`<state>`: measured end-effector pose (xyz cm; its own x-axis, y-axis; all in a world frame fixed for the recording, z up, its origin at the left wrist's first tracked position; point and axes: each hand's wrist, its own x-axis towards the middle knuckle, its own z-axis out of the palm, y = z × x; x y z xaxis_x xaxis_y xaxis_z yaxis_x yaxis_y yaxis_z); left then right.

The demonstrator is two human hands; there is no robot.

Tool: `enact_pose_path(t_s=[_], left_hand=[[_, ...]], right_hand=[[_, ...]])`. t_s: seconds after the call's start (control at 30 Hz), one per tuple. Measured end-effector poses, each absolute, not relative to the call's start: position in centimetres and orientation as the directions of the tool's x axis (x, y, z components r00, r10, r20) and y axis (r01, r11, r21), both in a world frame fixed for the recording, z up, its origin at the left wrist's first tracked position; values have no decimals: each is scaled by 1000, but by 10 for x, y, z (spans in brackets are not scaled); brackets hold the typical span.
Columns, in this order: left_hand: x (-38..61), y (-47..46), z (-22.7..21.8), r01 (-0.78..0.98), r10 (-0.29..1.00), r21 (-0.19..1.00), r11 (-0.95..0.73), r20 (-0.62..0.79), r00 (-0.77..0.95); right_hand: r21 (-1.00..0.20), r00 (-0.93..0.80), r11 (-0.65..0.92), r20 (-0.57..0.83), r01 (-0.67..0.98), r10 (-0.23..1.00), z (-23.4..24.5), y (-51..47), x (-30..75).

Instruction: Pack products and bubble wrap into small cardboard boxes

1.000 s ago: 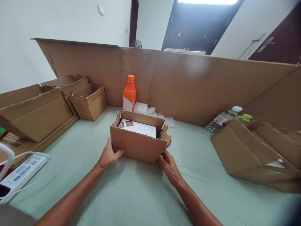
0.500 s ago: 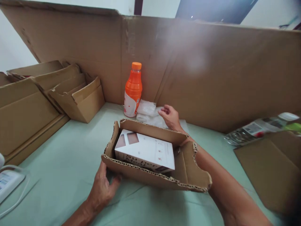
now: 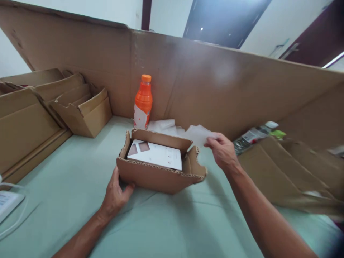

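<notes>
A small open cardboard box (image 3: 158,177) with ragged edges sits on the pale green table, and a white product box (image 3: 154,154) lies inside it. My left hand (image 3: 114,195) grips the cardboard box at its near left corner, thumb on the front wall. My right hand (image 3: 223,152) is raised just right of the box, fingers pinched on a clear plastic packet (image 3: 197,134) that it holds above the box's far right corner. More clear packets (image 3: 161,125) lie behind the box.
An orange drink bottle (image 3: 142,102) stands against the tall cardboard wall (image 3: 215,89) behind the box. Empty cardboard boxes (image 3: 80,111) are stacked at the left. At the right lie flattened cardboard (image 3: 290,172) and a plastic water bottle (image 3: 252,136). A white device (image 3: 6,202) is at the left edge.
My right hand has come back from the packets by the orange bottle, now holding one packet up to the right of the box. My left hand stays on the box's corner.
</notes>
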<state>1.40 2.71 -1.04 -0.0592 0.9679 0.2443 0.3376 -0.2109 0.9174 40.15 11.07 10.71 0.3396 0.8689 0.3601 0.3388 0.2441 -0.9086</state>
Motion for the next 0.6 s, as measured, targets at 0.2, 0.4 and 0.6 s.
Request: enact_pose_path(t_s=[0.2, 0.4, 0.6], left_hand=[[12, 24, 3, 325, 976, 929, -178, 209, -63], [13, 23, 11, 266, 984, 951, -156, 174, -43], [7, -31, 20, 437, 936, 882, -175, 287, -205]], right_hand=[[-952, 303, -22, 74, 304, 950, 49, -50, 412], [-967, 155, -70, -33, 245, 987, 31, -120, 364], [-984, 74, -16, -2, 178, 997, 37, -132, 338]])
